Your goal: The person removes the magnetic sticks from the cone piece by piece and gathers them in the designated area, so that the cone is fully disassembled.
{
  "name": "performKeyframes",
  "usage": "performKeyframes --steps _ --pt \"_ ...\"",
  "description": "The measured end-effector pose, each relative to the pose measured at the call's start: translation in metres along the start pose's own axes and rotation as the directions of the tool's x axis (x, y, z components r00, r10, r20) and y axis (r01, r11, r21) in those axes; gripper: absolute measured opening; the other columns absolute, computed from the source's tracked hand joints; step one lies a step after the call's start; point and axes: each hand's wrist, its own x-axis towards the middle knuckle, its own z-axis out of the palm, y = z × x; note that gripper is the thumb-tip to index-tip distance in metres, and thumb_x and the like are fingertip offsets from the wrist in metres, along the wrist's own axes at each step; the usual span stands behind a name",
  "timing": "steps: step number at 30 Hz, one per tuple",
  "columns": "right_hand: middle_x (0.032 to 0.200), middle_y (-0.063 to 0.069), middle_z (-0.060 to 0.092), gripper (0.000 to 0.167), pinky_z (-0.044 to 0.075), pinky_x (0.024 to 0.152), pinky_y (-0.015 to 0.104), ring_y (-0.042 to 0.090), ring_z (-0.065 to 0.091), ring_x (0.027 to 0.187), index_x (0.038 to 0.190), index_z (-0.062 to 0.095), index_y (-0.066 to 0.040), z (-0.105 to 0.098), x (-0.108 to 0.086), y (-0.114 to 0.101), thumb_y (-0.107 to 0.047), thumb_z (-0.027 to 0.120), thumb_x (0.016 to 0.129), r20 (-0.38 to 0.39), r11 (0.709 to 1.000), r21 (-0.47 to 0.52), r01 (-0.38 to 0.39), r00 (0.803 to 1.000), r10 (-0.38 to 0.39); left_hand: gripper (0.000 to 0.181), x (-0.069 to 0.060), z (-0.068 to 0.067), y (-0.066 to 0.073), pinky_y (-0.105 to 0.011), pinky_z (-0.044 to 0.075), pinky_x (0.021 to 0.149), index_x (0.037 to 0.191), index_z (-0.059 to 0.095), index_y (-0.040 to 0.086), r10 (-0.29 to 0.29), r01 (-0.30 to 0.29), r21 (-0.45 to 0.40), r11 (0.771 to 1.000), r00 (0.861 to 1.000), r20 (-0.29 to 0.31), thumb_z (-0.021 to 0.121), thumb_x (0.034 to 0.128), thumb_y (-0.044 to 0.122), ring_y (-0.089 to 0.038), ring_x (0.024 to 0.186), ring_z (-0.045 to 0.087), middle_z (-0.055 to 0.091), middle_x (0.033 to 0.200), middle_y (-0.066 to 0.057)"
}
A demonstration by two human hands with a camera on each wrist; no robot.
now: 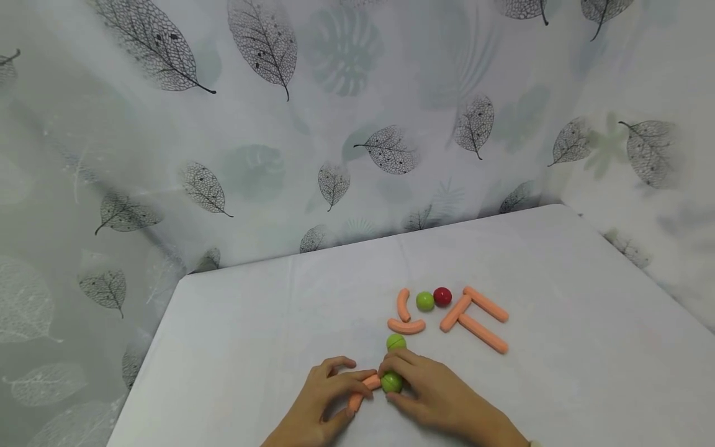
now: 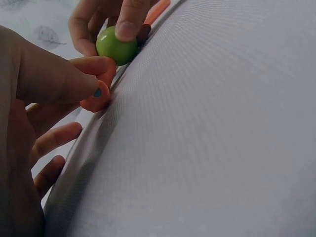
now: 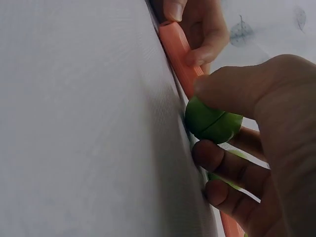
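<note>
My left hand [image 1: 318, 400] pinches a short, curved orange sausage-like piece [image 1: 355, 402] near the front of the white table. In the left wrist view, the thumb lies against its end, where a small blue spot shows. My right hand [image 1: 438, 394] holds a shiny green ball [image 1: 391, 382] between thumb and fingers, right at the piece's far end. A dark seam line runs across this ball [image 3: 212, 123] in the right wrist view. Just beyond the right fingers lies another green ball [image 1: 396, 341], partly covered by them.
Farther back lie two curved orange pieces [image 1: 406, 326], a green ball [image 1: 425, 302] touching a red ball [image 1: 442, 297], and three straight orange sticks [image 1: 483, 334] laid against each other. A leaf-patterned curtain [image 1: 268, 155] hangs behind the white table [image 1: 240, 335].
</note>
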Motion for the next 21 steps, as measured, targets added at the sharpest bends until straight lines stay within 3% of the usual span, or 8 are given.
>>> performKeyframes --steps 11,18,21 --pt "0.106 -0.019 0.054 0.036 0.048 0.075 0.016 -0.004 0.053 0.083 0.106 0.060 -0.029 0.0029 0.0007 -0.0003 -0.009 0.076 0.080 -0.009 0.998 0.054 0.033 0.999 -0.033 0.028 0.0025 -0.0027 0.0048 -0.050 0.041 0.098 0.120 0.071 0.042 -0.023 0.024 -0.034 0.999 1.000 0.013 0.067 0.1003 0.023 -0.020 0.134 0.052 0.067 0.139 0.020" --pt "0.103 -0.020 0.053 0.037 0.046 0.074 0.016 -0.003 0.052 0.081 0.107 0.059 -0.031 0.0006 -0.0009 -0.0013 -0.011 0.072 0.079 0.032 0.997 0.063 -0.038 0.999 0.036 0.037 0.0021 -0.0032 0.0038 -0.051 0.043 0.099 0.113 0.072 0.037 -0.002 0.003 -0.060 0.998 1.000 0.004 0.068 0.0921 0.007 -0.023 0.131 0.055 0.070 0.134 0.016" --pt "0.102 -0.021 0.054 0.037 0.045 0.073 0.017 -0.003 0.052 0.080 0.108 0.059 -0.032 -0.0019 -0.0028 -0.0004 -0.011 0.071 0.080 0.019 0.996 0.052 -0.077 0.997 0.076 0.037 0.0011 -0.0027 0.0033 -0.048 0.043 0.101 0.117 0.072 0.035 0.022 -0.022 -0.059 0.998 1.000 -0.012 0.067 0.0945 0.005 -0.022 0.129 0.055 0.070 0.135 0.013"
